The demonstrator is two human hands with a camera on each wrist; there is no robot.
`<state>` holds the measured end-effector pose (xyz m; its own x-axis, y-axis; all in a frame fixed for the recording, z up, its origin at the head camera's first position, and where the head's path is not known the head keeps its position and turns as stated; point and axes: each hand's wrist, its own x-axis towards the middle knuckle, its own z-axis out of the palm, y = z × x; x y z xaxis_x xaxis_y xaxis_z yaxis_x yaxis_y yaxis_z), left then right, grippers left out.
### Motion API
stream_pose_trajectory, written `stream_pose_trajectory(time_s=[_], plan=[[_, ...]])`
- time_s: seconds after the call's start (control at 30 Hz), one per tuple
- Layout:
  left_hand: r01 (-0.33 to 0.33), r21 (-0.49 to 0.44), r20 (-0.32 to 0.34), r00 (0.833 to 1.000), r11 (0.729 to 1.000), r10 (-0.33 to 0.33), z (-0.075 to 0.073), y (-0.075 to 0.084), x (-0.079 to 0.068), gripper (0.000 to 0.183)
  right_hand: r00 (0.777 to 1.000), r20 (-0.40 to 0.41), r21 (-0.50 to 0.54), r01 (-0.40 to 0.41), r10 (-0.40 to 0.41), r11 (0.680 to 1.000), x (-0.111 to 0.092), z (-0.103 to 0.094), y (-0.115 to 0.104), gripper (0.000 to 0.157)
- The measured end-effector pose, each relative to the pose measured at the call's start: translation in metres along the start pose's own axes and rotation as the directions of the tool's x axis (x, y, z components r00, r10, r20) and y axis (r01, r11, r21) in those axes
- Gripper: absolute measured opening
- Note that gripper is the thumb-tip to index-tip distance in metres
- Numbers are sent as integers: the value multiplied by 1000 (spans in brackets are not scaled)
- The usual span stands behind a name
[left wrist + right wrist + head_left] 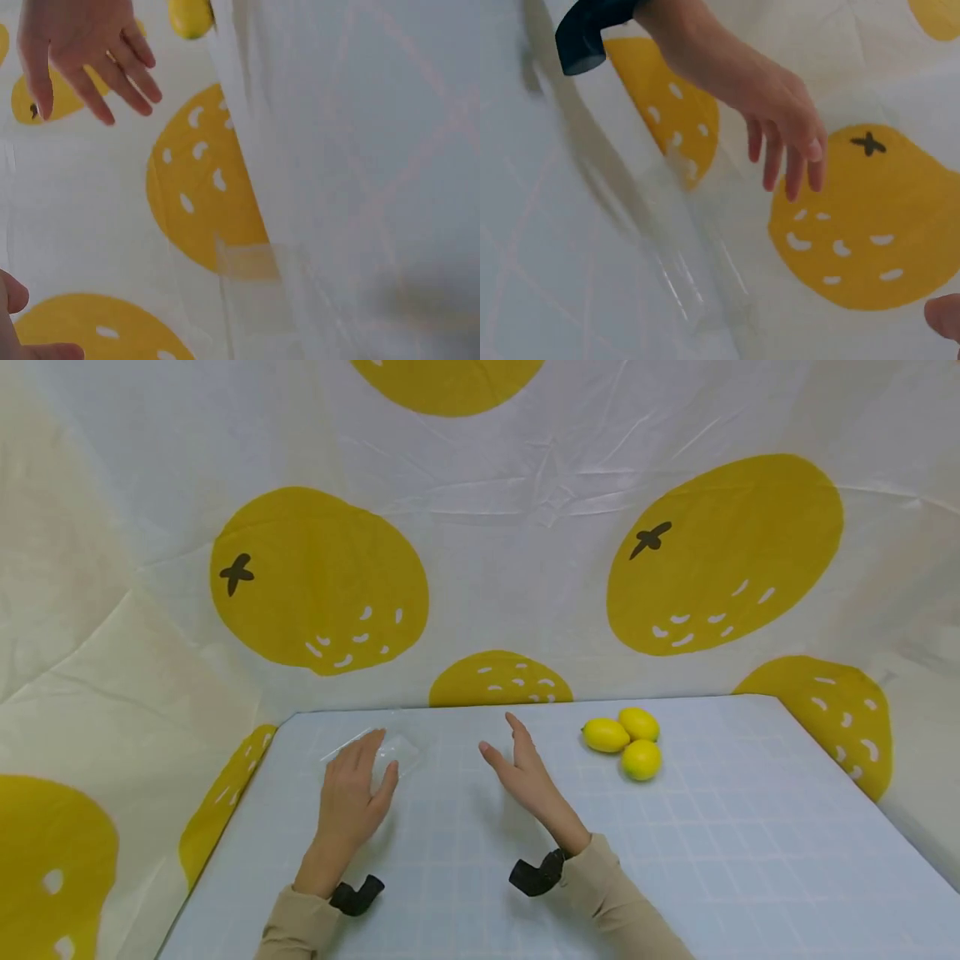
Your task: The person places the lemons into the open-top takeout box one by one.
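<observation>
My left hand (351, 802) is held over the left part of the table, fingers straight and thumb apart, gripping nothing. Just beyond it lies a see-through plastic object (401, 752), partly hidden by the fingers; its shape is hard to make out. That clear plastic (682, 285) shows glossy streaks in the right wrist view. My right hand (531, 777) hovers near the middle, fingers extended, with nothing in it. Three yellow lemons (641, 760) sit grouped to the right of this hand, apart from it. One lemon (191, 16) also appears at the top of the left wrist view.
A pale blue checked cloth covers the table (720, 860). Behind and at the sides hangs a white curtain (517, 568) printed with large yellow fruit. Each wrist wears a black camera mount (536, 875).
</observation>
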<state>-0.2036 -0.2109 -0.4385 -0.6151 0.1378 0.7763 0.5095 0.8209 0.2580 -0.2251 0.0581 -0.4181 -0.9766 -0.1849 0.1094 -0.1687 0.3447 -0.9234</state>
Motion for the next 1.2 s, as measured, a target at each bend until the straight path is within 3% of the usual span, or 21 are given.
stream_pose_trajectory(time_s=[0.13, 0.23, 0.33, 0.4, 0.47, 0.53, 0.57, 0.63, 0.7, 0.77, 0.83, 0.97, 1.07, 1.2], plan=[[63, -11, -78, 995, 998, -64, -10, -30, -3, 44, 998, 28, 205, -60, 55, 977, 11, 21, 5, 81], [160, -75, -104, 980, 984, -167, -17, -49, -8, 43, 997, 57, 361, -76, 60, 930, 19, 38, 10, 79], [297, -183, -96, 943, 937, -318, -22, -61, -13, 43, 996, 79, 503, -77, 43, 861, 25, 55, 16, 76], [395, -265, -70, 902, 879, -427, -25, -66, -16, 43, 995, 94, 575, -84, 36, 814, 29, 66, 22, 74], [496, -347, -14, 846, 796, -533, -26, -69, -18, 44, 994, 107, 637, -92, 30, 765, 33, 76, 27, 73], [581, -452, 67, 779, 677, -624, -24, -72, -21, 47, 993, 116, 686, -100, 28, 720, 35, 86, 31, 73], [614, -514, 116, 742, 599, -660, -23, -74, -22, 49, 992, 124, 710, -105, 24, 696, 37, 90, 33, 73], [648, -638, 220, 671, 416, -708, -20, -78, -27, 53, 989, 146, 745, -121, 17, 656, 38, 97, 37, 75], [634, -733, 310, 635, 248, -708, -17, -84, -32, 56, 986, 167, 769, -135, 8, 625, 38, 103, 40, 76], [612, -780, 380, 630, 132, -678, -16, -91, -38, 58, 982, 189, 786, -147, -8, 601, 37, 107, 42, 74], [596, -799, 417, 646, 82, -639, -16, -97, -43, 59, 978, 206, 796, -148, -32, 587, 36, 109, 45, 71], [599, -797, 456, 685, 82, -568, -15, -103, -48, 60, 973, 222, 788, -138, -69, 601, 34, 111, 47, 65], [606, -790, 470, 695, 93, -545, -13, -103, -49, 60, 968, 235, 771, -130, -89, 623, 32, 111, 48, 64], [617, -778, 480, 704, 117, -524, -12, -100, -50, 60, 965, 241, 767, -122, -107, 630, 31, 110, 50, 63]])
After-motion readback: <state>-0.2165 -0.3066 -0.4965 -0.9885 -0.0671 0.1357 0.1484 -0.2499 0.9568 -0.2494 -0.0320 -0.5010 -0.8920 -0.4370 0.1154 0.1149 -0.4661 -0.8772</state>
